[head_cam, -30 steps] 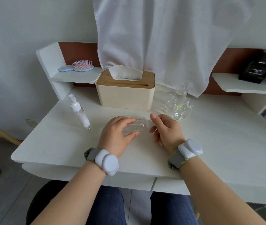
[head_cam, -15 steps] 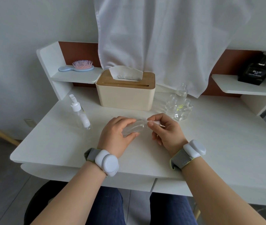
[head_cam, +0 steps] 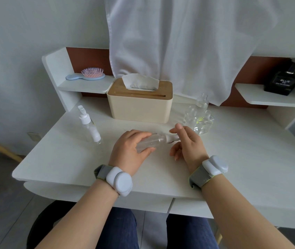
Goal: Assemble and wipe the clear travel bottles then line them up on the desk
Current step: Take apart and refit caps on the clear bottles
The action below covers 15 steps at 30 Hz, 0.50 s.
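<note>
On the white counter [head_cam: 233, 159], a cream tissue box with wooden lid [head_cam: 139, 103] sits behind the clear bottle lying on its side [head_cam: 152, 141]; a clear white-capped spray bottle [head_cam: 90, 125] stands left, a cluster of clear uncapped bottles [head_cam: 199, 116] right.

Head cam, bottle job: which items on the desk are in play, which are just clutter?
In play:
- clear bottle, gripped by left hand
- white cap at its neck, under right hand
- spray bottle, standing at left
- uncapped bottles, grouped right of tissue box
- tissues, for wiping

Clutter:
- hairbrush
- black perfume bottle
- hanging white cloth
</note>
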Tool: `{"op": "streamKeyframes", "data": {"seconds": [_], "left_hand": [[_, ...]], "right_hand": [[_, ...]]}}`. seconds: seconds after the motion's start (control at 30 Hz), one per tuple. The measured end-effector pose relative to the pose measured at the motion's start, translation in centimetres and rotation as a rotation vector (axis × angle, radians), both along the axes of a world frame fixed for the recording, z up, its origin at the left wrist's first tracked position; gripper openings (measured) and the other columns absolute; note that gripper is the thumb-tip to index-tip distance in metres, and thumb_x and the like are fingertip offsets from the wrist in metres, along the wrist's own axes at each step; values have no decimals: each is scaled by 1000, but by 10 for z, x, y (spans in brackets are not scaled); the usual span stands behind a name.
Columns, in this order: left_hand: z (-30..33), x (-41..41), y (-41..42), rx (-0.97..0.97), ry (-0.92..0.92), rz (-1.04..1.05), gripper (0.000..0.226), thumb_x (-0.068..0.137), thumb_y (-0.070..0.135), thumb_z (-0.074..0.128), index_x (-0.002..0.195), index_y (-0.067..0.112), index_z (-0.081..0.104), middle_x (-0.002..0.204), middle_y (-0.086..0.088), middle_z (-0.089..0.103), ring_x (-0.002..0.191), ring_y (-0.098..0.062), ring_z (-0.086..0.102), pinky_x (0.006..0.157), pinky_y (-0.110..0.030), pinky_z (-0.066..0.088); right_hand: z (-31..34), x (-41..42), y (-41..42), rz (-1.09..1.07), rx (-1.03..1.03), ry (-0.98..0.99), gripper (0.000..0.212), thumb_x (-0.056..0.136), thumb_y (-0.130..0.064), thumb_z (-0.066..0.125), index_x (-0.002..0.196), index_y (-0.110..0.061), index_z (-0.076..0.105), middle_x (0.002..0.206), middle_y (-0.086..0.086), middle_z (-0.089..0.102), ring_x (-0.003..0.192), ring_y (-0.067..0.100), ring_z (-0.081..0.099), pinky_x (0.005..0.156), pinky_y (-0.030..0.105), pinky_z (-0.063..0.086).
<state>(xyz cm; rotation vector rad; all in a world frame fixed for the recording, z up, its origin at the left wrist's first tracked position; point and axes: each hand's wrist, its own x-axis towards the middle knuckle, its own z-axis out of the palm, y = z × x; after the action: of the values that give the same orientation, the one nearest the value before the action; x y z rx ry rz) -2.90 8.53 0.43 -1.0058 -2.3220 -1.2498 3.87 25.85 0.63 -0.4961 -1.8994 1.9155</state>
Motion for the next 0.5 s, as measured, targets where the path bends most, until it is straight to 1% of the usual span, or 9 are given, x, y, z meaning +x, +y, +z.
{"op": "streamKeyframes", "data": {"seconds": [0.1, 0.13, 0.2, 0.3, 0.4, 0.43, 0.5], "left_hand": [[0, 1, 0, 3, 10, -3, 37, 70, 18, 84, 104, 16, 71, 98, 4, 66, 90, -16, 62, 82, -29, 49], [0, 1, 0, 3, 13, -4, 37, 69, 18, 84, 104, 16, 71, 98, 4, 66, 90, -17, 63, 82, -30, 49], [1, 1, 0, -4, 19, -4, 37, 69, 18, 84, 104, 16, 72, 98, 3, 66, 90, -18, 63, 82, -32, 50], [1, 1, 1, -16, 22, -6, 37, 70, 17, 84, 105, 14, 71, 99, 2, 67, 91, -20, 63, 82, -34, 51], [1, 1, 1, -15, 17, 2, 37, 70, 17, 83, 105, 14, 71, 99, 2, 67, 92, -19, 63, 83, -32, 50], [1, 1, 0, -15, 16, 9, 36, 71, 17, 83, 105, 14, 71, 99, 2, 67, 93, -19, 62, 83, -31, 50], [1, 1, 0, -19, 16, 17, 36, 71, 17, 83, 105, 14, 71, 99, 3, 67, 93, -19, 62, 83, -30, 49]], "right_hand": [[-1, -2, -3, 3, 74, -61, 47, 95, -50, 52, 82, -5, 61, 54, 3, 62, 39, 21, 50, 35, 22, 34], [-2, -2, -4, 3, 100, -73, 48, 94, -49, 54, 77, -5, 59, 52, 2, 61, 38, 20, 49, 34, 20, 32], [-3, -3, -5, 7, 117, -67, 41, 92, -44, 61, 71, -10, 56, 51, 1, 60, 36, 17, 47, 35, 18, 32], [-4, -2, -3, 40, 61, -3, 25, 90, -31, 67, 77, -12, 59, 54, 1, 61, 38, 16, 47, 35, 19, 33], [-4, 0, -1, 95, 42, 58, 9, 90, -17, 69, 85, -13, 62, 59, 1, 62, 43, 16, 52, 39, 23, 40], [-4, 1, 0, 116, 38, 72, 6, 89, -12, 68, 88, -12, 63, 57, 0, 60, 45, 15, 53, 41, 24, 43], [-3, 3, 1, 154, 20, 90, 10, 88, -5, 68, 93, -12, 64, 58, -2, 59, 49, 13, 55, 45, 25, 46]]}}
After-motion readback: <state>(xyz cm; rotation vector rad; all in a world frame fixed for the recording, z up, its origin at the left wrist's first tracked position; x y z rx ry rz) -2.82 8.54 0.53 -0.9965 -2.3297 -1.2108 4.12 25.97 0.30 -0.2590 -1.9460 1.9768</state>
